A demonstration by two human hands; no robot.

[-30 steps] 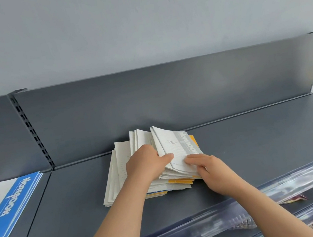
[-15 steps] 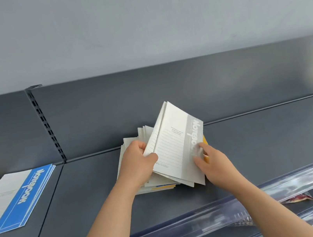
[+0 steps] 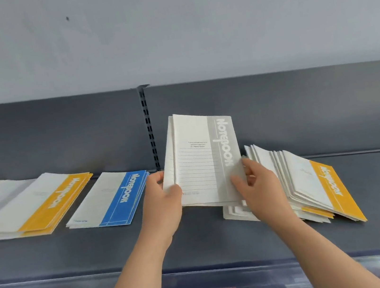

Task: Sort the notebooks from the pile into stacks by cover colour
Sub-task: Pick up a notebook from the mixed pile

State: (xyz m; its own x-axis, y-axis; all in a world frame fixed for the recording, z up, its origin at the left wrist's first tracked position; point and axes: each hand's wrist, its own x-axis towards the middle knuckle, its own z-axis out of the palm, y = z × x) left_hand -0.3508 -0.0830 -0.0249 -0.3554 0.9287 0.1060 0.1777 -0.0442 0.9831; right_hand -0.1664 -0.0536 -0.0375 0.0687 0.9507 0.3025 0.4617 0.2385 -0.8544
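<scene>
Both hands, left (image 3: 162,204) and right (image 3: 259,186), clamp grey notebooks (image 3: 202,159) above shelf (image 3: 200,244) middle. Pile (image 3: 315,188) toward right end; blue stack (image 3: 112,201), yellow stack (image 3: 37,205) toward left end.

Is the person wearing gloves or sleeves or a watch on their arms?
No. Both the left hand and the right hand are bare, with no gloves, rings or watch showing. Both forearms are bare too; no sleeve reaches into view.
</scene>
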